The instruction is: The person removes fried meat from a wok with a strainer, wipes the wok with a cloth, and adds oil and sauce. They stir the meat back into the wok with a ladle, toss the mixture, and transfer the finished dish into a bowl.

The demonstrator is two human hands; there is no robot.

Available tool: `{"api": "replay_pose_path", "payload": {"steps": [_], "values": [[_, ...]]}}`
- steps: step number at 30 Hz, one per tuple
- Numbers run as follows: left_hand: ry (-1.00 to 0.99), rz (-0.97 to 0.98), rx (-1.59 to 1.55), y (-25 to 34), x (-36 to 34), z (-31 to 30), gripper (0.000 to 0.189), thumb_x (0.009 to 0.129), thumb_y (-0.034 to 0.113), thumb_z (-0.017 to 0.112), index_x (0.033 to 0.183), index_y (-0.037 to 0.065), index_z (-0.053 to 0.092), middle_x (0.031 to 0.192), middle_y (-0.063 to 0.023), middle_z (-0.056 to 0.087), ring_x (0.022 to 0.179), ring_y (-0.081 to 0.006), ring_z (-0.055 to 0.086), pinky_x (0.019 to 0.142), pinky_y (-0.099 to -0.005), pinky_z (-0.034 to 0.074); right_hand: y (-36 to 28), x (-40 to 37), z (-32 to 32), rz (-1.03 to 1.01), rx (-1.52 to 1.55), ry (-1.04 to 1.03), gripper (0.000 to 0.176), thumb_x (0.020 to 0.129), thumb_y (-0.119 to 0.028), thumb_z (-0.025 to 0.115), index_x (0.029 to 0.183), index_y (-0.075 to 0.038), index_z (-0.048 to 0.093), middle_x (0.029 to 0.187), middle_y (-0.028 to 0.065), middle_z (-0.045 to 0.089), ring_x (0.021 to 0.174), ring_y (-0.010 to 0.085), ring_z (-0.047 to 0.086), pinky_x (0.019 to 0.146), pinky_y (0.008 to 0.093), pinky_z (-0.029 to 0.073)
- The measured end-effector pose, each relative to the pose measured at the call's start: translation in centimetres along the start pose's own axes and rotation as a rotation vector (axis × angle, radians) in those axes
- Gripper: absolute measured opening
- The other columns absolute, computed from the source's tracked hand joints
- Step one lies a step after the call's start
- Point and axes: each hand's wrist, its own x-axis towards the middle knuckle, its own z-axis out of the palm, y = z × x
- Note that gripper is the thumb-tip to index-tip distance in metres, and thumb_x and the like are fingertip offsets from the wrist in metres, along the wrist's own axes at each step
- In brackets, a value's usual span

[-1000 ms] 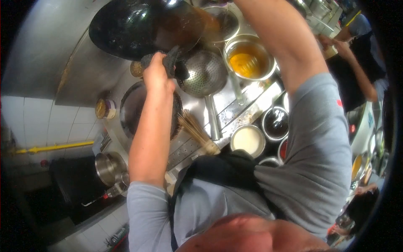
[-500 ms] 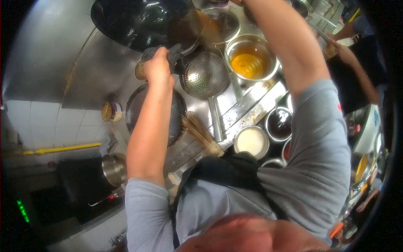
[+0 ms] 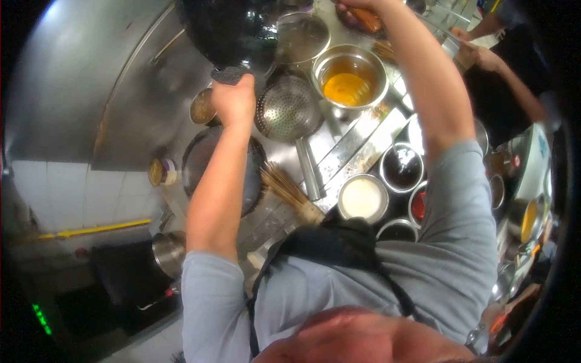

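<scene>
From where I watch, looking down past a grey-sleeved person, the left hand (image 3: 234, 100) is closed around a bunched dark cloth (image 3: 230, 75) at the near edge of a big black wok (image 3: 230, 30). The wok runs off the top of my view. The right hand (image 3: 362, 5) reaches up to the top edge, by a dark bowl (image 3: 346, 22) with something orange-brown in it; it is cut off there, so I cannot tell how its fingers are set or whether they grip anything. Between the arms, on the metal counter (image 3: 336, 158), a perforated strainer (image 3: 288, 107) lies with its handle toward the person, beside a steel pot (image 3: 382, 91) with yellow-orange contents. A bamboo brush (image 3: 290, 190) lies near the strainer's handle. To its right are containers of cream-coloured (image 3: 363, 198), dark (image 3: 401, 167) and red (image 3: 419, 206) contents. A second round pan (image 3: 203, 158) sits partly under the left forearm, near a jar (image 3: 160, 172). At far right, another person's hands (image 3: 481, 55) show.
</scene>
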Motion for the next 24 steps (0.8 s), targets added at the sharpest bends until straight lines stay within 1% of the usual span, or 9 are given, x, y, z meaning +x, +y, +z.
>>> {"api": "replay_pose_path", "payload": {"steps": [6, 10, 12, 14, 15, 17, 18, 20, 24], "values": [[0.037, -0.127, -0.248, -6.0, -3.7, -5.0, 0.03, 0.072, 0.008, 0.066, 0.097, -0.007, 0.059, 0.092, -0.0137, 0.067, 0.085, -0.0229, 0.064, 0.08, -0.0326, 0.048, -7.2, -4.7, -0.6, -0.018, -0.033, -0.019, 0.039, 0.078, -0.027, 0.059, 0.103, 0.004, 0.063, 0.097, 0.0262, 0.066, 0.093, 0.0367, 0.064, 0.082, 0.0406, 0.049], [-0.039, -0.467, -0.743, -12.9, -11.1, -12.4, 0.022, 0.074, 0.001, 0.062, 0.095, -0.005, 0.062, 0.089, -0.0062, 0.065, 0.079, -0.0172, 0.06, 0.074, -0.0291, 0.047, -15.0, -8.0, 1.5, -0.18, -0.114, -0.178, 0.036, 0.077, -0.025, 0.06, 0.1, 0.002, 0.064, 0.093, 0.0255, 0.066, 0.09, 0.0358, 0.064, 0.08, 0.0411, 0.049], [0.031, -0.584, -0.726, -14.1, -15.7, -17.1, 0.021, 0.075, 0.001, 0.062, 0.095, -0.005, 0.063, 0.09, -0.0074, 0.064, 0.08, -0.0163, 0.06, 0.07, -0.028, 0.047, -19.1, -9.6, 4.2, -0.261, -0.108, -0.259, 0.034, 0.076, -0.025, 0.061, 0.097, 0.001, 0.066, 0.09, 0.0253, 0.066, 0.088, 0.0358, 0.065, 0.078, 0.0416, 0.049], [0.008, -0.479, -0.867, -15.9, -19.8, -20.6, 0.019, 0.077, 0.004, 0.062, 0.094, -0.005, 0.063, 0.091, -0.0088, 0.064, 0.079, -0.0161, 0.06, 0.064, -0.0299, 0.048, -22.1, -10.6, 7.9, -0.327, -0.139, -0.428, 0.029, 0.079, -0.014, 0.06, 0.102, 0.003, 0.06, 0.09, 0.0236, 0.066, 0.082, 0.034, 0.066, 0.072, 0.0427, 0.051], [-0.022, -0.645, -0.535, -20.2, -21.6, -21.4, 0.018, 0.079, 0.008, 0.062, 0.093, -0.005, 0.063, 0.088, -0.0104, 0.063, 0.075, -0.0185, 0.062, 0.06, -0.0331, 0.049, -23.1, -10.7, 10.4, -0.515, -0.337, -0.34, 0.032, 0.08, -0.016, 0.06, 0.105, 0.003, 0.058, 0.09, 0.0251, 0.065, 0.083, 0.0362, 0.066, 0.073, 0.0433, 0.052], [0.022, -0.768, -0.766, -22.8, -23.8, -22.4, 0.018, 0.08, 0.009, 0.062, 0.093, -0.004, 0.063, 0.087, -0.0104, 0.063, 0.074, -0.0193, 0.061, 0.059, -0.0335, 0.05, -25.4, -10.9, 15.8, -0.452, -0.354, -0.522, 0.037, 0.081, -0.022, 0.064, 0.105, 0.005, 0.059, 0.092, 0.0256, 0.065, 0.086, 0.0383, 0.065, 0.076, 0.0442, 0.051], [0.046, -0.887, -0.989, -23.4, -24.7, -22.7, 0.018, 0.081, 0.01, 0.062, 0.094, -0.003, 0.062, 0.085, -0.0104, 0.062, 0.072, -0.02, 0.061, 0.057, -0.034, 0.05, -25.1, -10.6, 18.9, -0.792, -0.494, -0.458, 0.03, 0.081, -0.022, 0.063, 0.092, 0.006, 0.066, 0.087, 0.0247, 0.067, 0.083, 0.0376, 0.066, 0.077, 0.0444, 0.052], [0.115, -1.072, -1.081, -22.7, -25.6, -24.4, 0.018, 0.081, 0.01, 0.062, 0.094, -0.002, 0.061, 0.085, -0.0105, 0.062, 0.072, -0.0205, 0.061, 0.057, -0.0325, 0.051, -28.8, -14.1, 21.0, -0.403, -0.29, -0.609, 0.025, 0.082, -0.019, 0.06, 0.088, 0.004, 0.066, 0.089, 0.0247, 0.066, 0.084, 0.0408, 0.065, 0.076, 0.0465, 0.052], [0.131, -1.192, -1.252, -28.1, -24.8, -23.9, 0.016, 0.081, 0.011, 0.063, 0.092, 0.0, 0.06, 0.083, -0.0107, 0.061, 0.071, -0.0208, 0.06, 0.054, -0.0317, 0.049, -28.6, -20.8, 28.8, -0.216, -0.091, -0.252, 0.028, 0.085, -0.019, 0.056, 0.103, 0.002, 0.052, 0.091, 0.0261, 0.065, 0.088, 0.0435, 0.063, 0.079, 0.0508, 0.049]]}}
